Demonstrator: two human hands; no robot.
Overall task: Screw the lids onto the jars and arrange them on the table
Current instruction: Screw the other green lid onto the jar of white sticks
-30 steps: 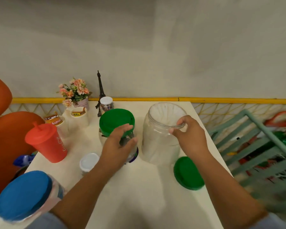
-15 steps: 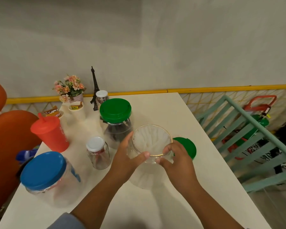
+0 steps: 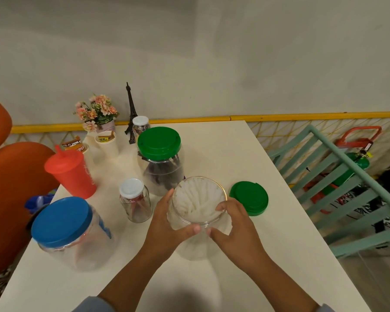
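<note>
An open clear jar (image 3: 199,200) stands upright near the middle of the white table (image 3: 245,154), with white sticks inside. My left hand (image 3: 167,224) grips its left side and my right hand (image 3: 234,224) grips its right side at the neck. A loose green lid (image 3: 249,198) lies flat on the table just right of the jar. Behind it stands a jar with a green lid (image 3: 159,143) on. A small jar with a white lid (image 3: 131,188) sits to the left, and a big jar with a blue lid (image 3: 61,221) at the near left.
A red lidded cup (image 3: 71,174) stands at the left. A flower pot (image 3: 97,113), paper cups, a small tower model (image 3: 131,113) and another white-lidded jar (image 3: 140,123) line the back left. An orange seat is on the left, a teal chair (image 3: 338,190) on the right.
My left hand left the green-lidded jar and joined the right on the open jar. Both hands pulled that jar nearer to me. In the last half second little changed.
</note>
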